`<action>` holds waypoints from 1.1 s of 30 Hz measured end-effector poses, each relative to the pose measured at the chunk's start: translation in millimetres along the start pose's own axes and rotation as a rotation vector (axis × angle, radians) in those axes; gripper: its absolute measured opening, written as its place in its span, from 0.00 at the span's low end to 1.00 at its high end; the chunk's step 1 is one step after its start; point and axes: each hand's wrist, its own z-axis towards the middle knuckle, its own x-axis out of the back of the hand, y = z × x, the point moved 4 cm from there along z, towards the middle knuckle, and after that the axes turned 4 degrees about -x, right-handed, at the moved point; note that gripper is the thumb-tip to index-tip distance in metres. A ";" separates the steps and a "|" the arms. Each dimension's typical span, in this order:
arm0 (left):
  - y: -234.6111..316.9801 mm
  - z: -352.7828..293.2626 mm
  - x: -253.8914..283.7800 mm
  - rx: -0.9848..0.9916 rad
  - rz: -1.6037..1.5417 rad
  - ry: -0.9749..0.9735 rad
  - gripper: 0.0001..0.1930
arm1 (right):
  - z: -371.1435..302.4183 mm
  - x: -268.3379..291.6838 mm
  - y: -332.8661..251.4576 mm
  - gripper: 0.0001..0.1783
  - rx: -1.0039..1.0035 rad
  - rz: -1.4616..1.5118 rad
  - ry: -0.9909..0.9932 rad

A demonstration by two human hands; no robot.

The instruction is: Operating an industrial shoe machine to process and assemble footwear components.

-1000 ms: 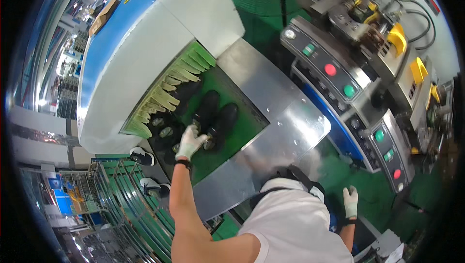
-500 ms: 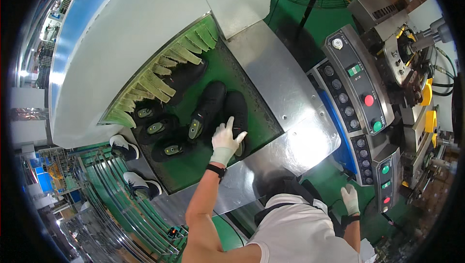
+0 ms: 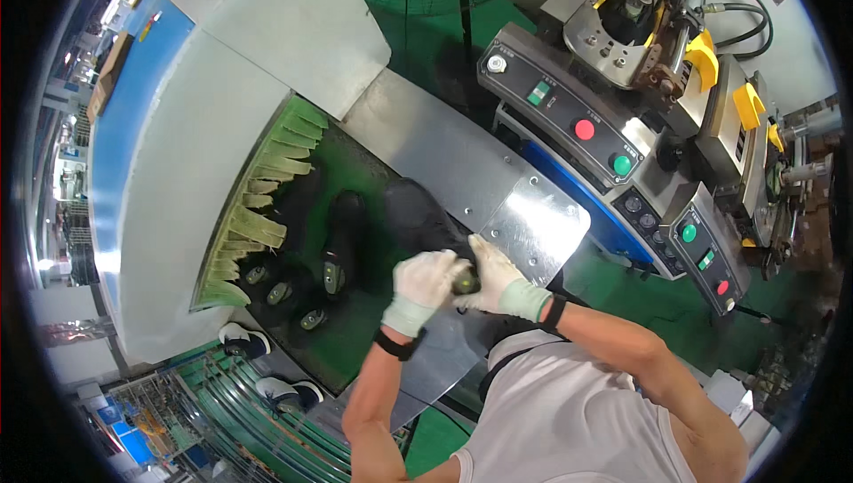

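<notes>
I hold a black shoe (image 3: pixel 416 209) over the near right edge of a green conveyor belt (image 3: pixel 351 354), its toe pointing away from me. My left hand (image 3: pixel 428 286), in a white glove, is closed on the shoe's heel end from the left. From the right, my gloved right hand (image 3: pixel 499 280) grips the same end. A greenish, dotted piece (image 3: pixel 465 282) shows in the shoe's opening between the hands. Another black shoe (image 3: pixel 345 230) stands on the belt to the left. Several more dark shoes (image 3: pixel 280 294) lie beside it, near green fabric flaps (image 3: pixel 259 225) hanging from the machine's opening.
A metal plate (image 3: pixel 444 141) borders the belt on the right. Beyond it stands a machine with a button panel (image 3: pixel 560 114) and yellow guards (image 3: pixel 702 61). At lower left, black-and-white shoes (image 3: pixel 283 391) sit by a metal roller rack (image 3: pixel 240 421). A white-and-blue housing (image 3: pixel 169 181) rises left.
My right hand has come up from my side to the shoe. Both hands now hold the black shoe, lifted and shifted to the right; before, only my left hand touched it. The view has turned right.
</notes>
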 end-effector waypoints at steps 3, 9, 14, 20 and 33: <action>48.4 41.3 6.2 -0.114 -0.085 0.095 0.09 | -14.0 29.8 13.3 0.60 -0.190 0.408 0.091; 155.6 184.4 52.8 -0.469 -0.412 -0.012 0.16 | -52.1 166.4 60.1 0.22 -0.110 1.004 -0.080; 167.5 304.1 82.1 -0.403 -0.268 0.152 0.22 | -118.1 250.8 97.2 0.41 -0.235 1.495 0.033; 144.3 443.0 -60.5 -0.320 -0.180 -0.176 0.23 | -182.6 293.5 203.1 0.40 -0.129 1.925 0.265; 114.8 646.4 -250.6 0.149 0.093 -0.384 0.50 | -226.1 311.9 298.1 0.50 -0.127 1.836 0.767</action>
